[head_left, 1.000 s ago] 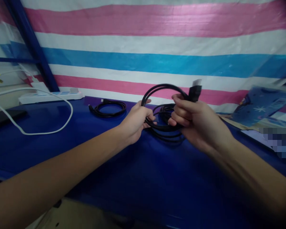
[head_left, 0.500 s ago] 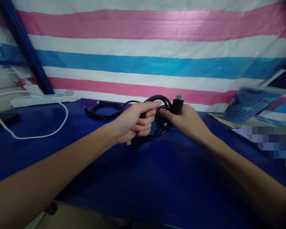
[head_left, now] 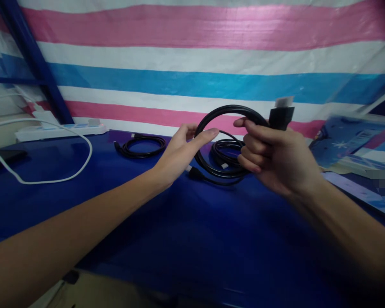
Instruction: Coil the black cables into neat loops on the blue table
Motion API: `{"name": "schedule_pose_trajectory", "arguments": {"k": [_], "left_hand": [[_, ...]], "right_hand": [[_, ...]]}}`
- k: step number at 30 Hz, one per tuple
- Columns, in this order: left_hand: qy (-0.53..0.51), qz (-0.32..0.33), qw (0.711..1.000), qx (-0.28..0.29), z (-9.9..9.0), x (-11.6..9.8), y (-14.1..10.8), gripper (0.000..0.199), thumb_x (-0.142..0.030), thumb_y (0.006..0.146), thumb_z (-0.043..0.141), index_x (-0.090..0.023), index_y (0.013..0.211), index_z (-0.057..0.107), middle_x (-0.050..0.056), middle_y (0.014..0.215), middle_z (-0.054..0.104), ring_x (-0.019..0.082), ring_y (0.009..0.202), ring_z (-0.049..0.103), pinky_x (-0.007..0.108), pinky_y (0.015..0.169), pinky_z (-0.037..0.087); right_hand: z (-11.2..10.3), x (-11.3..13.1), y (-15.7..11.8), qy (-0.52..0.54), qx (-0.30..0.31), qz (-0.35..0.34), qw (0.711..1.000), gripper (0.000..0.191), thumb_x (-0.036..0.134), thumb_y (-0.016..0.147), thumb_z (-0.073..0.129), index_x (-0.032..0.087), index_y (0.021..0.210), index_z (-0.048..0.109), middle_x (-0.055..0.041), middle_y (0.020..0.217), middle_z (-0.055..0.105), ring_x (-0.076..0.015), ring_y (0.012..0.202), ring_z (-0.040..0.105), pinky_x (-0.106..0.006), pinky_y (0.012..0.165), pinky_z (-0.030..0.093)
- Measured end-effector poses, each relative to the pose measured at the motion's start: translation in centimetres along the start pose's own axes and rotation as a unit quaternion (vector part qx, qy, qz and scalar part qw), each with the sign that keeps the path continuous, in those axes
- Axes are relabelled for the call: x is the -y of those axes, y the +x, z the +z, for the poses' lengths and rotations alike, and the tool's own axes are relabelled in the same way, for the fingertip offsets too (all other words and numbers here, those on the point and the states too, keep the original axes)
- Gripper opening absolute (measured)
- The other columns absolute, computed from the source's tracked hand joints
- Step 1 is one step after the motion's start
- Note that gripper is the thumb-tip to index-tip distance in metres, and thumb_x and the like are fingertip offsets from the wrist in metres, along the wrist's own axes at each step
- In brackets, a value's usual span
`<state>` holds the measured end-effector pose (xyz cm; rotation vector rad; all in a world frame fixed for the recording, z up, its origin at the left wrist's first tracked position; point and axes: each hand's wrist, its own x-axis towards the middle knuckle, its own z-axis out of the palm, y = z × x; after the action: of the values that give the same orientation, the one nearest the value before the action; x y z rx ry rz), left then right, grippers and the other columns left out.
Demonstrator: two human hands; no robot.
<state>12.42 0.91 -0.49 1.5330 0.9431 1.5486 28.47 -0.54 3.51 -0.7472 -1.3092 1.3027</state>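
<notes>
A looped black HDMI cable (head_left: 226, 109) is held up above the blue table. My right hand (head_left: 279, 149) is closed around the gathered loop on its right side, with a black plug (head_left: 280, 116) with a silver tip sticking up above the fist. At the loop's left side, my left hand (head_left: 182, 152) has the cable between thumb and fingers. Behind the loop lies another black coiled cable (head_left: 216, 149) on the table. Below the loop rests a black plug (head_left: 196, 173); which cable it belongs to, I cannot tell. Further left sits a smaller coiled black cable (head_left: 141, 155).
A white power strip (head_left: 62, 130) with a white cord (head_left: 90, 154) curving over the table (head_left: 179, 239) is at the left. A dark flat object (head_left: 6, 159) lies near it. Blue printed packaging (head_left: 343, 139) stands at right, and striped sheeting (head_left: 179, 81) hangs behind.
My right hand has lifted the looped cable up and to the right. My left hand has turned from a fist to holding the loop's left side. The coil behind now shows.
</notes>
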Motion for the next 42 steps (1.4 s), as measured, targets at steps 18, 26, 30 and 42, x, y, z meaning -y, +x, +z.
{"name": "schedule_pose_trajectory", "arguments": {"k": [18, 26, 30, 42], "left_hand": [[-0.226, -0.186, 0.937, 0.189, 0.7, -2.5, -1.1, 0.049, -0.034, 0.093, 0.045, -0.02, 0.051, 0.024, -0.01, 0.036, 0.016, 0.002, 0.03, 0.013, 0.02, 0.04, 0.024], [-0.163, -0.118, 0.954, 0.222, -0.1, -2.4, -1.1, 0.053, -0.028, 0.089, 0.051, -0.02, 0.047, 0.02, -0.009, 0.035, 0.017, 0.002, 0.03, 0.017, 0.021, 0.04, 0.022], [-0.112, -0.054, 0.975, 0.186, 0.0, -2.0, -1.0, 0.054, -0.033, 0.086, 0.055, -0.02, 0.045, 0.024, -0.009, 0.034, 0.019, 0.003, 0.03, 0.021, 0.024, 0.041, 0.026], [-0.054, -0.076, 0.981, -0.168, -0.9, 0.5, 1.2, 0.039, -0.052, 0.08, 0.059, -0.02, 0.101, 0.051, 0.008, 0.097, 0.058, 0.017, 0.083, 0.058, 0.026, 0.064, 0.044]], "right_hand": [[-1.0, -2.8, 1.3, -0.566, -0.203, -0.216, 0.769, 0.033, 0.022, 0.078, 0.055, 0.017, 0.11, 0.054, -0.0058, 0.07, 0.056, -0.0233, 0.065, 0.054, -0.035, 0.06, 0.036], [-0.5, -1.1, 0.8, -0.615, -0.179, -0.166, 0.75, 0.017, 0.025, 0.076, 0.055, 0.018, 0.088, 0.065, -0.008, 0.068, 0.059, -0.0275, 0.07, 0.059, -0.036, 0.063, 0.036], [-0.6, -0.9, 0.8, -0.542, -0.151, -0.154, 0.812, 0.026, 0.033, 0.076, 0.06, 0.02, 0.057, 0.048, -0.0052, 0.058, 0.055, -0.0208, 0.059, 0.055, -0.033, 0.055, 0.036], [-1.5, 0.2, 1.2, -0.055, -0.157, -0.142, 0.976, 0.01, 0.013, 0.084, 0.053, 0.02, 0.079, 0.058, 0.0095, 0.038, 0.025, -0.0075, 0.033, 0.024, -0.024, 0.038, 0.03]]}}
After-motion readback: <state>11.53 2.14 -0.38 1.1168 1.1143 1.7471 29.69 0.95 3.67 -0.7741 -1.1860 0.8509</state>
